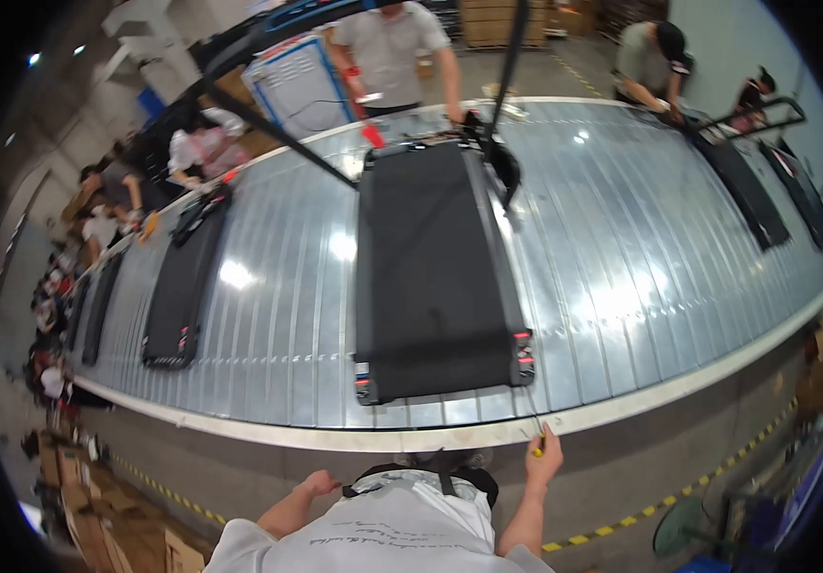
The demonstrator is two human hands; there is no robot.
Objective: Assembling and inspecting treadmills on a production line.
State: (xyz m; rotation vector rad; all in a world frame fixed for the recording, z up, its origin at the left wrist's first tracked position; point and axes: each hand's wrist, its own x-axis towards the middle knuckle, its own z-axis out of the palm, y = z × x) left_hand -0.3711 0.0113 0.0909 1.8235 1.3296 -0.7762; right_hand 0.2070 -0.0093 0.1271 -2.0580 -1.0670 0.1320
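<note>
A black treadmill (431, 277) lies on the metal conveyor (287, 286) in front of me, its belt facing up and its uprights at the far end. Beyond the conveyor's near edge, my right hand (543, 456) is closed around a screwdriver (538, 445) with a yellow handle. The thin shaft points up toward the treadmill's near right corner (522, 358), and I cannot tell whether the tip touches it. My left hand (317, 482) hangs low by my waist, fingers loosely curled, with nothing visible in it. It is apart from the conveyor and the treadmill.
A person (392, 57) stands at the treadmill's far end, hands near its upright. Other treadmills lie to the left (182, 286) and right (741, 191), with people along the far side. Cardboard boxes (96, 487) stand behind me on the left. A green fan (679, 527) is at lower right.
</note>
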